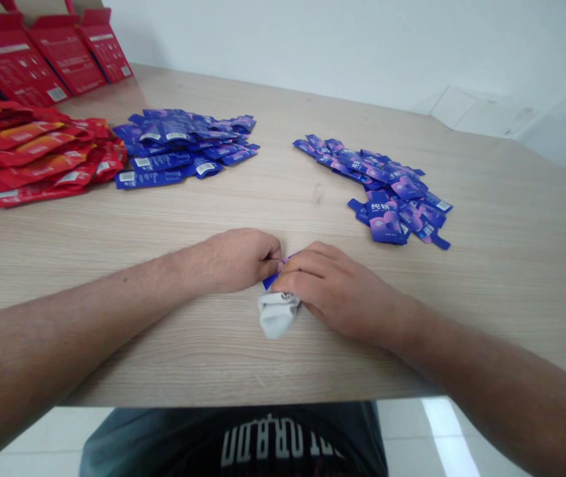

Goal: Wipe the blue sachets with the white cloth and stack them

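Near the front of the table, both my hands meet over a small blue-purple packet (269,281), mostly hidden under my fingers. My left hand (235,262) is closed, thumb and forefinger pinching the packet's left side. From the right, my right hand (339,291) curls its fingers over the same packet. Below the right fingertips a crumpled white piece (277,316), like cloth or tissue, sticks out toward me. It touches the right fingers; whether it is gripped or joined to the packet I cannot tell.
Beyond my right hand lies a loose heap of flat blue-purple packets (386,215). Blue packets with barcodes (178,142) are piled at back left, beside a stack of red packets (34,156). Red cartons (64,56) stand behind these, near the white wall (283,43).
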The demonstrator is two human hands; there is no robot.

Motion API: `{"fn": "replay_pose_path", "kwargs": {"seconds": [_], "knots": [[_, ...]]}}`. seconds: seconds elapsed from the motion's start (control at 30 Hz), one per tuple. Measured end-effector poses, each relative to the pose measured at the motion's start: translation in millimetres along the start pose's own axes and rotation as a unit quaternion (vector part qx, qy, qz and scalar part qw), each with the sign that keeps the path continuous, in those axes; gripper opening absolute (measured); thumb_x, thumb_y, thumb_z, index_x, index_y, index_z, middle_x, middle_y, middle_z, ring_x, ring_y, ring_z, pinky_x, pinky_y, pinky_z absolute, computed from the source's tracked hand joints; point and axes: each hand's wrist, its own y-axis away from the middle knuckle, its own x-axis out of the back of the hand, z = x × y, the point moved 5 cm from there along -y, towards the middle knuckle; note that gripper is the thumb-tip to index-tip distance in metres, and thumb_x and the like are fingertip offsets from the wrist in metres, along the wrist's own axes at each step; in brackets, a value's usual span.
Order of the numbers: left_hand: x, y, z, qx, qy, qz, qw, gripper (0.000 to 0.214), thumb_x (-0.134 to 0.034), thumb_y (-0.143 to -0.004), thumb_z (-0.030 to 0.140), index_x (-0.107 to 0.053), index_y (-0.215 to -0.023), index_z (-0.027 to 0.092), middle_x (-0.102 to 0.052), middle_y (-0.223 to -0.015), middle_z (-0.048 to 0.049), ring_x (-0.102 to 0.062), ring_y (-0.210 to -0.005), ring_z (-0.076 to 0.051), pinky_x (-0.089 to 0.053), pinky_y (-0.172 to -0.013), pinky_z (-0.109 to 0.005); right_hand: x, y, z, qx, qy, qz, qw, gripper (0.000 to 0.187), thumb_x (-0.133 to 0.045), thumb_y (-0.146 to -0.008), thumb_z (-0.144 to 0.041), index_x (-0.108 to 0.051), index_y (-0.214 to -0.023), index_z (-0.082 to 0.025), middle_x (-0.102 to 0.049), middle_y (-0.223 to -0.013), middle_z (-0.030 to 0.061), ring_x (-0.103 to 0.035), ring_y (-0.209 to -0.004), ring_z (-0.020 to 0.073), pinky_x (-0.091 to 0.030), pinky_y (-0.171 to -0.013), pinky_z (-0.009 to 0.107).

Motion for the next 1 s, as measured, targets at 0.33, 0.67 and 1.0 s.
{"fn": "replay_pose_path", "kwargs": {"seconds": [0.33, 0.67, 1.0], "knots": [[-1.7, -1, -2, 0.006, -0.012, 0.007, 1.0, 0.022, -0.051, -0.085, 0.035, -0.07, -0.087, 0.024, -0.07, -0.08, -0.001, -0.058, -0.07, -0.017, -0.034, -0.057, -0.026, 3, -4, 10, -0.032, -0.01, 0.043, 0.999, 0.022, -0.047, -0.096, -0.013, -0.064, -0.11, -0.016, -0.065, -0.11, 0.0096, -0.054, -0.107, 0.0229, -0.042, -0.1, 0.04], [-2.4, 0, -2, 0.012, -0.014, 0.014, 1.0, 0.026, -0.048, -0.087, 0.039, -0.07, -0.09, 0.026, -0.07, -0.081, -0.0006, -0.058, -0.07, -0.016, -0.033, -0.057, -0.026, 6, 2, 29, -0.074, -0.007, 0.072, 0.995, 0.026, -0.052, -0.088, -0.006, -0.063, -0.11, -0.014, -0.064, -0.109, 0.011, -0.054, -0.105, 0.0237, -0.042, -0.097, 0.041], [-2.0, 1, 0, -0.007, 0.0, 0.018, 1.0, 0.027, -0.047, -0.088, 0.04, -0.068, -0.088, 0.024, -0.069, -0.079, -0.0008, -0.057, -0.068, -0.015, -0.033, -0.056, -0.025, 8, 2, 32, -0.102, -0.013, 0.057, 0.993, 0.026, -0.052, -0.085, -0.006, -0.062, -0.107, -0.017, -0.064, -0.107, 0.0099, -0.054, -0.104, 0.0241, -0.043, -0.095, 0.042]]}}
